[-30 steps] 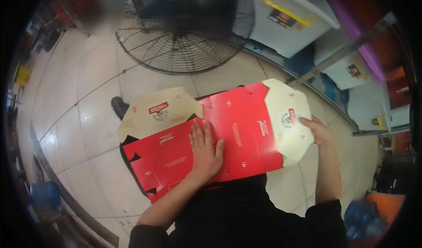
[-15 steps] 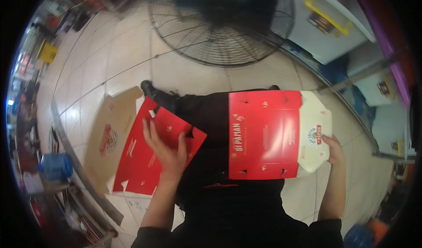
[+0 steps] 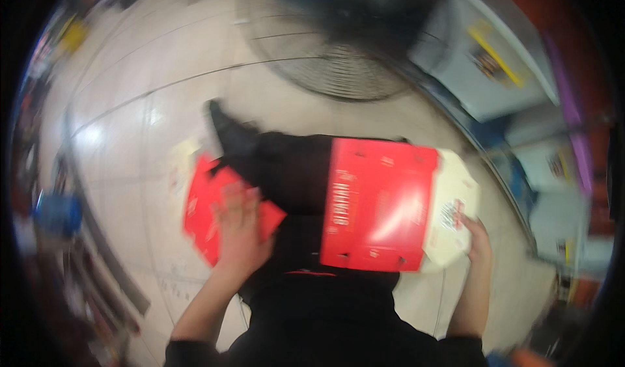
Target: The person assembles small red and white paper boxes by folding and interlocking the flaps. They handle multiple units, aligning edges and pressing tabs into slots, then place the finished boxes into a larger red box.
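Observation:
Across my right thigh lies a flat red-and-cream cardboard box blank [image 3: 384, 204], printed side up, with cut slots near its corners. My right hand [image 3: 478, 240] is closed on the cream end flap of this blank, thumb on top. At my left thigh another red box blank [image 3: 205, 207] slants downward, its cream end partly visible beyond the red part. My left hand [image 3: 241, 230] lies over its red face with the fingers stretched out, somewhat blurred. What is under the left palm is hidden.
A large wire-guarded fan [image 3: 338, 67] stands on the tiled floor ahead of me. White bins with yellow label frames [image 3: 495, 54] line a rack on the right. At left are a blue water jug [image 3: 57, 212] and a metal floor-level edge [image 3: 104, 256].
The left blank has tilted away, showing less of its face, and my left hand has shifted with its fingers closer together. The right blank has moved slightly left in view.

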Demonstrator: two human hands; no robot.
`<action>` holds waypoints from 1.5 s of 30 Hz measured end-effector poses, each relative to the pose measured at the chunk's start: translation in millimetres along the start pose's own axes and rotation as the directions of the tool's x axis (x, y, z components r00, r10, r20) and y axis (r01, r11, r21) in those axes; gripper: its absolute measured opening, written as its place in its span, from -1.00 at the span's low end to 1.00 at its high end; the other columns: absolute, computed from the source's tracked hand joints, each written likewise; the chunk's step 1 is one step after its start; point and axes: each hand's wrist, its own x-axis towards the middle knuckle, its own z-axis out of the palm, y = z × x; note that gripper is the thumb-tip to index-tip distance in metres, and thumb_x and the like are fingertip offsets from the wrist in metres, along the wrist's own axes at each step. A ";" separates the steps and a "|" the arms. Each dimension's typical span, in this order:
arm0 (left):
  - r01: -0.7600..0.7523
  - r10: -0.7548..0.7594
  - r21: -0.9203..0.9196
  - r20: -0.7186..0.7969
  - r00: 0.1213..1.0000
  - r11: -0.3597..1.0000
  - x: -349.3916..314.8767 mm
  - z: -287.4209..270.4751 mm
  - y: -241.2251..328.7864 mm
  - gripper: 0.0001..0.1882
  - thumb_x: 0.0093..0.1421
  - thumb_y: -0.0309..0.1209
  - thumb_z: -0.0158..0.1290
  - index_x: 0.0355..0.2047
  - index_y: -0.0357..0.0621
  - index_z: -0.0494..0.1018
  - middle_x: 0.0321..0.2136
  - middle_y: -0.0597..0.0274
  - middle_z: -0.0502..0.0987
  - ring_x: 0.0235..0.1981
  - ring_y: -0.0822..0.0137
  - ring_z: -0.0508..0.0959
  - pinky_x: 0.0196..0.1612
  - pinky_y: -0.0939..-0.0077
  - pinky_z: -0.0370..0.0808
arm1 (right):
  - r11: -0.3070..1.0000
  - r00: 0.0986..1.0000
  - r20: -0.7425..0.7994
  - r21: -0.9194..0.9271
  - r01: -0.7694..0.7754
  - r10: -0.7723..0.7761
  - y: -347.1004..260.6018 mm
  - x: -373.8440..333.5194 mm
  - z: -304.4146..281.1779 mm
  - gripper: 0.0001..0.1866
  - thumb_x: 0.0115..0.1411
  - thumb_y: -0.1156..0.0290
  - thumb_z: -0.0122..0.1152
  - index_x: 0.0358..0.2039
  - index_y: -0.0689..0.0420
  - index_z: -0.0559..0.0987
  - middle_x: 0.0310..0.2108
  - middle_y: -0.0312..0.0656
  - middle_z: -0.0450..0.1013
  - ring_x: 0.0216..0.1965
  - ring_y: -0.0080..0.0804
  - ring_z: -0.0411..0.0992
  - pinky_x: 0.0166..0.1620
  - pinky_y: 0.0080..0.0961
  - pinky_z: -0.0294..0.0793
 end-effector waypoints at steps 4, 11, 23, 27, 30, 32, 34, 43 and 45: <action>-0.146 0.026 -0.323 -0.348 0.937 0.935 -2.3 -5.4 -7.8 -0.35 0.34 -0.67 -0.10 0.45 -0.43 0.19 0.47 -0.30 0.21 0.56 -0.22 0.10 0.56 -0.06 0.01 | 0.994 0.983 0.180 0.099 -0.042 0.024 3.7 2.0 -1.8 -0.41 0.32 0.35 0.29 0.28 0.39 0.43 0.12 0.04 0.60 0.01 -0.21 0.66 0.10 -0.28 0.68; -0.861 0.623 -0.291 -0.597 0.505 0.418 31.6 -39.8 59.3 -0.47 0.53 -0.37 -0.17 0.44 -0.28 0.27 0.38 -0.17 0.40 0.47 -0.12 0.31 0.52 0.04 0.20 | 0.990 0.984 0.162 0.105 -0.088 0.071 -1.8 2.0 18.7 -0.42 0.33 0.30 0.27 0.27 0.35 0.47 0.13 0.04 0.61 0.05 -0.21 0.66 0.12 -0.28 0.69; -0.907 0.988 -0.393 -0.090 -0.126 -0.152 91.0 34.0 106.5 -0.36 0.25 -0.33 0.13 0.38 -0.01 0.42 0.21 0.00 0.56 0.31 0.07 0.52 0.46 0.06 0.37 | 0.970 0.982 0.184 0.225 -0.093 0.052 33.1 13.1 -8.3 -0.46 0.42 0.19 0.16 0.27 0.30 0.50 0.13 0.03 0.60 0.05 -0.21 0.65 0.10 -0.24 0.69; -0.937 1.000 -0.350 -0.005 0.021 0.018 100.0 24.8 91.8 -0.31 0.17 -0.34 0.19 0.36 -0.01 0.44 0.22 0.07 0.55 0.36 0.08 0.48 0.49 -0.04 0.31 | 0.932 0.984 0.164 0.343 -0.119 0.066 34.2 13.6 -4.6 -0.45 0.45 0.15 0.13 0.28 0.29 0.49 0.15 0.03 0.59 0.06 -0.20 0.65 0.11 -0.23 0.68; -0.950 0.992 -0.299 0.111 0.058 0.089 101.2 14.3 80.2 -0.29 0.15 -0.34 0.21 0.36 -0.01 0.45 0.29 0.12 0.51 0.41 0.11 0.42 0.52 -0.05 0.24 | 0.924 0.990 0.137 0.375 -0.076 0.025 24.9 6.3 5.0 -0.42 0.48 0.09 0.08 0.29 0.29 0.48 0.18 0.03 0.57 0.08 -0.20 0.64 0.13 -0.22 0.67; -0.963 0.989 -0.242 0.110 0.094 0.118 101.1 13.0 75.1 -0.26 0.11 -0.33 0.23 0.36 -0.01 0.44 0.33 0.12 0.47 0.44 0.13 0.38 0.54 -0.04 0.21 | 0.916 0.981 0.181 0.401 -0.005 -0.074 18.2 1.8 11.1 -0.38 0.52 0.01 0.02 0.31 0.29 0.46 0.21 0.03 0.55 0.11 -0.19 0.62 0.17 -0.20 0.65; -0.963 0.986 -0.226 0.110 0.125 0.148 99.2 14.1 73.9 -0.24 0.09 -0.30 0.26 0.36 -0.01 0.44 0.37 0.12 0.44 0.46 0.14 0.35 0.55 -0.06 0.16 | 0.917 0.995 0.098 0.400 -0.010 -0.032 13.9 -0.8 14.7 -0.33 0.49 0.00 0.06 0.36 0.30 0.39 0.26 0.04 0.51 0.17 -0.16 0.59 0.22 -0.18 0.61; -0.666 0.917 -0.640 0.174 0.359 0.382 118.3 -18.4 78.1 -0.19 0.18 0.03 0.34 0.34 -0.12 0.44 0.37 -0.03 0.40 0.49 -0.07 0.27 0.55 -0.17 0.02 | 0.996 0.994 0.109 0.076 -0.040 0.031 8.4 -2.5 12.1 -0.27 0.24 0.43 0.46 0.36 0.33 0.37 0.23 0.02 0.53 0.17 -0.16 0.59 0.26 -0.21 0.58; -0.564 0.833 -0.781 -0.106 0.543 0.268 149.3 -7.6 74.9 -0.19 0.23 0.04 0.32 0.35 -0.16 0.42 0.35 -0.08 0.40 0.46 -0.09 0.31 0.52 -0.08 0.09 | 0.996 0.994 0.099 0.073 -0.047 0.040 8.4 -3.2 15.5 -0.27 0.24 0.43 0.46 0.36 0.33 0.37 0.23 0.02 0.53 0.16 -0.16 0.60 0.25 -0.20 0.59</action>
